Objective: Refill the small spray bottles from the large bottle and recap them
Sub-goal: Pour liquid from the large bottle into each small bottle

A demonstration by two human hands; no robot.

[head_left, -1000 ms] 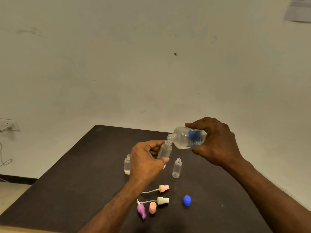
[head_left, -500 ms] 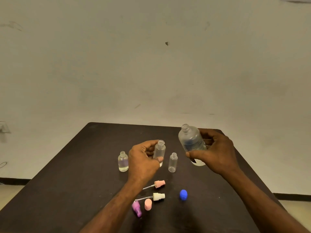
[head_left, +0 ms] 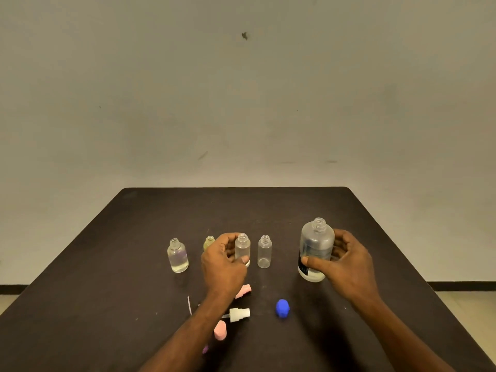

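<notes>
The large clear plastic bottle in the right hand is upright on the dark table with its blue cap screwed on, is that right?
Not quite. The head view shows the large clear plastic bottle uncapped, its threaded neck open; the blue cap lies on the dark table nearer the person. The right hand does hold it upright there.

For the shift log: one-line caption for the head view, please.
Left hand holds an uncapped small bottle; right hand holds the open large bottle upright on the table.

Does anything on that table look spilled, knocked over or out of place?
Nothing stands out. All the bottles stand upright on the table, uncapped; no puddle shows. The loose blue cap and spray tops lie near the front.
</notes>
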